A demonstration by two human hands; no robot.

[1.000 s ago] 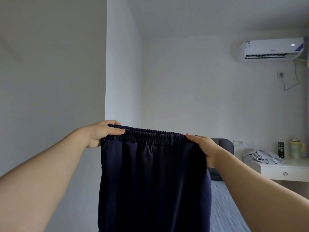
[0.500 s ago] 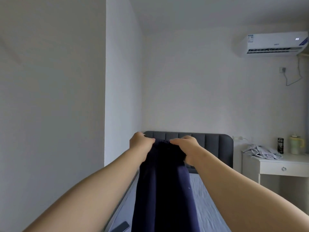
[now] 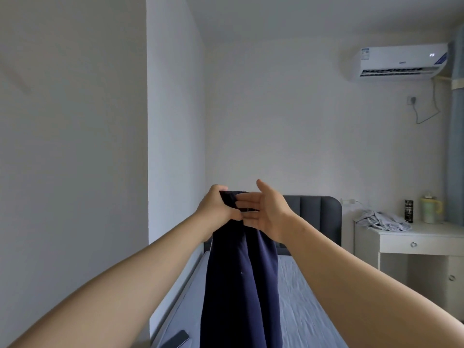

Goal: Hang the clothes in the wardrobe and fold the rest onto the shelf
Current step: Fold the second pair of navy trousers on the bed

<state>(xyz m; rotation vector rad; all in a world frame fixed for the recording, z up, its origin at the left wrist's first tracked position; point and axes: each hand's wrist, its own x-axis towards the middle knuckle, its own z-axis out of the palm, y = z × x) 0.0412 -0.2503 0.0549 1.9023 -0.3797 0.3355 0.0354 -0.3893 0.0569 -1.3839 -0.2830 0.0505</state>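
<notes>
Two halves of the trousers point(image 3: 241, 285) are hanging together below the left hand point(image 3: 218, 212), which is gripping the bunched waistband point(image 3: 229, 200) — the right hand point(image 3: 266, 212) is resting flat-fingered beside it. Lengthwise folding seems underway; next, the right hand is likely needing a lower hold.

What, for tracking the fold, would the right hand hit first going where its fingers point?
The dark trousers at their waistband, gripped by the left hand; the right hand looks nearly touching, depth unclear.

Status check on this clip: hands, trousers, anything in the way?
Left hand grips the navy trousers at the waistband. Right hand open, fingers straight beside it. Trousers hang doubled over the bed. No obstruction seen.
</notes>
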